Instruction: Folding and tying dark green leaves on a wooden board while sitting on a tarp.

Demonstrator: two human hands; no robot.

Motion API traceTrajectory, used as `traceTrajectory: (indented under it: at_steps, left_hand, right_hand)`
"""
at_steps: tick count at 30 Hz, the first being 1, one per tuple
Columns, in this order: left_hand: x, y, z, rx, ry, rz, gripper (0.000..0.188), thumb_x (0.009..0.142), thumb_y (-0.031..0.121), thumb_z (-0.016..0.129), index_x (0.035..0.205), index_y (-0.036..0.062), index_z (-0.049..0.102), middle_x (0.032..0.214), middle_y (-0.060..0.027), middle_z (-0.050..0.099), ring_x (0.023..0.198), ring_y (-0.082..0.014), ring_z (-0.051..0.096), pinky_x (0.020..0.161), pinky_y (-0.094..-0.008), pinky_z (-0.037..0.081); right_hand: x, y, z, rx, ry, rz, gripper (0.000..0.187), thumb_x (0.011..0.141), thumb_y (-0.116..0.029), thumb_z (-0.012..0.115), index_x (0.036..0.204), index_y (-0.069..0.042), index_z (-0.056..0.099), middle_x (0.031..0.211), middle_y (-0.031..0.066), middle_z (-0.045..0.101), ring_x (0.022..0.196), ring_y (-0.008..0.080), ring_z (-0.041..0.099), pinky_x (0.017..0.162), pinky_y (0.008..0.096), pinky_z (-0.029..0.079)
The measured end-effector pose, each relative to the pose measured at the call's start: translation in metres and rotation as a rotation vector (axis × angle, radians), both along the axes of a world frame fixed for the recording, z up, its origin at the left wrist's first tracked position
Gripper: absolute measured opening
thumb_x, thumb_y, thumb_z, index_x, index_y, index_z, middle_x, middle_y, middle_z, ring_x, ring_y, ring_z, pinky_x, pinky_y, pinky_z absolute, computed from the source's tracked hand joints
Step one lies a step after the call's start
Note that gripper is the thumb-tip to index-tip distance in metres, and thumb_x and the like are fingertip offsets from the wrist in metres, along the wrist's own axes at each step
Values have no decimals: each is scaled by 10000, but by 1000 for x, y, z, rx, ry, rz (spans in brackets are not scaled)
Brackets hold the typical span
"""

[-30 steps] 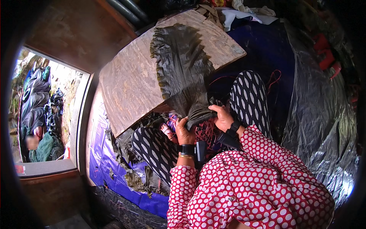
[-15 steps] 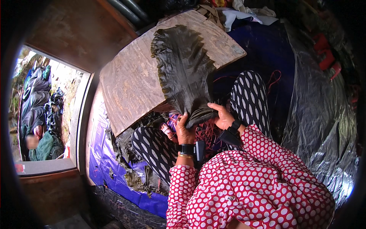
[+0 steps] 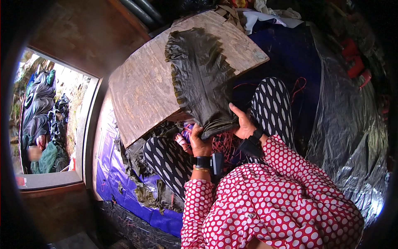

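A long dark olive-brown kelp blade point(image 3: 199, 68) with ruffled edges lies over a wooden board point(image 3: 141, 95). Its near end hangs past the board's edge and is bunched into folds between my hands. My left hand point(image 3: 200, 143) is closed on the left side of this bunched end, thumb on top. My right hand point(image 3: 245, 124) grips the right side, its thumb raised and pointing up along the blade. The fingers of both hands are partly hidden under the kelp. Black straps with dark devices sit on both wrists.
My knees point(image 3: 271, 103) flank the board's near edge. Red string point(image 3: 226, 145) lies tangled below my hands. Dark kelp scraps point(image 3: 145, 195) rest on blue sheeting point(image 3: 112, 178) at the left. Clear plastic sheeting point(image 3: 344, 137) covers the right side. A framed opening point(image 3: 89, 124) stands at far left.
The kelp's near end is gathered into slightly tighter folds. My right thumb has lifted off the blade a little, and my left thumb has bent inward over the fold.
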State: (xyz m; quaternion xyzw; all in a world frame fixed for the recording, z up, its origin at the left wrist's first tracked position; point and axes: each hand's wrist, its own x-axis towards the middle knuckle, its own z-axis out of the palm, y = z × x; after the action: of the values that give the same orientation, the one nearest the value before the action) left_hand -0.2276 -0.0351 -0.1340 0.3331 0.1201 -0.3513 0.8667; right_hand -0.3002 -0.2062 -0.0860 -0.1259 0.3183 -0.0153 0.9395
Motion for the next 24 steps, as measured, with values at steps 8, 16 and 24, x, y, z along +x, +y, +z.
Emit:
traceTrajectory:
  at_steps: [8,16,24]
  left_hand:
    - [-7,-14,29,201,107,4,218,814,195,630,992,69,623,979,-77,658,877,-220,627,756,-336,504]
    - [-5,-3,-2,249,91,79,192,768,30,599,954,53,557,890,-72,613,849,-200,596,824,-329,464]
    - [-10,-17,36,193,95,86,213,780,153,636,982,108,584,956,-33,625,905,-206,595,835,-402,436]
  right_hand:
    - [-7,4,-30,-321,-55,-32,200,797,-165,629,983,-94,642,983,17,637,890,140,585,826,308,456]
    - [-5,10,-18,-482,-28,-138,138,789,-140,615,921,-102,629,893,-18,610,834,113,547,821,275,412]
    - [-4,15,7,-404,55,-201,172,785,-145,674,946,-96,640,923,-24,623,855,113,565,805,275,443]
